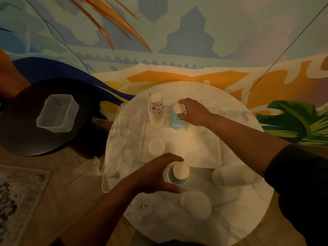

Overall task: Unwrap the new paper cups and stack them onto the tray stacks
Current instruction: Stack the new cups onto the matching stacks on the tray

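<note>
The right hand (194, 110) pinches the rim of a blue-striped paper stack (177, 119) at the far end of the white tray (204, 153). The left hand (152, 174) curls around blue-sided cups (178, 173) just nearer. Crinkled clear wrap (122, 139) lies left; washed-out pale cups (232, 175) blur on the marble table (248, 210).

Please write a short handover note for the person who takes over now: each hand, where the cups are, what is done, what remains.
Left hand: grips a blue cup stack at the tray's near edge.
Right hand: holds the top of the blue-striped stack at the back of the tray.
Patterned stack stands beside it, to its left; a low white stack stands on the tray's left.
Done: plastic wrap lies loose at the table's left.
Left: white cups and lie on the table, off the tray; whether they are wrapped cannot be told.
</note>
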Tool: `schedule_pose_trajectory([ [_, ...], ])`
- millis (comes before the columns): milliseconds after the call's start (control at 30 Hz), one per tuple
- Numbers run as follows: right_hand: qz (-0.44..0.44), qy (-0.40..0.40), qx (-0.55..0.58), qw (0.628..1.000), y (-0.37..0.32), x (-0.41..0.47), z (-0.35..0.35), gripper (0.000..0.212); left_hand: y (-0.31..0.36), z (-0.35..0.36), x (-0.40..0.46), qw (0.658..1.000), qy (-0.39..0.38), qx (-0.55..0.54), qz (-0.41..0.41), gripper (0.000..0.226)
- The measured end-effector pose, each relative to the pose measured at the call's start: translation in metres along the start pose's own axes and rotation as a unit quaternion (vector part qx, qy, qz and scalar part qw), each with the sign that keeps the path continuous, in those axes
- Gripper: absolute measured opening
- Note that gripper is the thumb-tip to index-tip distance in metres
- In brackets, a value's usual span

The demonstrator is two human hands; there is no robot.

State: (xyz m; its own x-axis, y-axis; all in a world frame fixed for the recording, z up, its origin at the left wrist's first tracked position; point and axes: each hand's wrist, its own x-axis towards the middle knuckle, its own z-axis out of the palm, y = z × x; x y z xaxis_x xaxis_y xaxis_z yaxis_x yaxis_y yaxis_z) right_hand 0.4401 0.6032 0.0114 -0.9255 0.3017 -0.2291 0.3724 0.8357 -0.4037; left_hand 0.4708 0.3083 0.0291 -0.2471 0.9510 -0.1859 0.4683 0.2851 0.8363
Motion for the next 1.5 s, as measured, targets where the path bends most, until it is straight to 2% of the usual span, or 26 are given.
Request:
schedule_pose_trajectory([
  [133,0.007,-0.038,-0.068,0.997,0.006,0.001,0.020,0.068,-0.001,0.006,0.001,0.999,0.034,-0.010,-0.003,0.064],
  [267,-0.001,-0.039,-0.096,0.995,0.004,-0.004,0.020,0.070,-0.001,0.004,0.003,0.999,0.041,-0.022,-0.006,0.060],
  [400,-0.055,-0.042,-0.037,0.997,-0.019,-0.032,-0.005,0.060,0.005,-0.006,0.004,0.997,0.062,-0.042,0.001,0.062],
  [533,-0.111,-0.042,0.097,0.988,-0.051,-0.085,-0.050,0.037,0.014,-0.021,0.005,0.992,0.090,-0.090,-0.004,0.064],
  [633,-0.147,-0.041,0.170,0.974,-0.066,-0.125,-0.076,0.032,0.022,-0.035,0.008,0.989,0.096,-0.110,-0.010,0.082],
  [767,-0.184,-0.078,0.153,0.968,-0.072,-0.158,-0.085,0.053,0.029,-0.050,0.013,0.985,0.095,-0.142,-0.019,0.117],
  [867,-0.201,-0.074,0.165,0.963,-0.073,-0.164,-0.079,0.053,0.031,-0.057,0.016,0.983,0.105,-0.148,-0.019,0.130],
  [1100,-0.194,-0.034,0.173,0.965,-0.071,-0.156,-0.081,0.051,0.028,-0.066,0.015,0.983,0.106,-0.148,-0.021,0.130],
  [1333,-0.153,0.054,0.114,0.980,-0.046,-0.100,-0.101,0.051,0.003,-0.036,0.005,0.988,0.093,-0.115,-0.052,0.116],
  [1500,-0.096,0.076,0.055,0.991,-0.016,-0.046,-0.068,0.059,-0.003,-0.013,0.002,0.997,0.037,-0.063,-0.035,0.103],
])
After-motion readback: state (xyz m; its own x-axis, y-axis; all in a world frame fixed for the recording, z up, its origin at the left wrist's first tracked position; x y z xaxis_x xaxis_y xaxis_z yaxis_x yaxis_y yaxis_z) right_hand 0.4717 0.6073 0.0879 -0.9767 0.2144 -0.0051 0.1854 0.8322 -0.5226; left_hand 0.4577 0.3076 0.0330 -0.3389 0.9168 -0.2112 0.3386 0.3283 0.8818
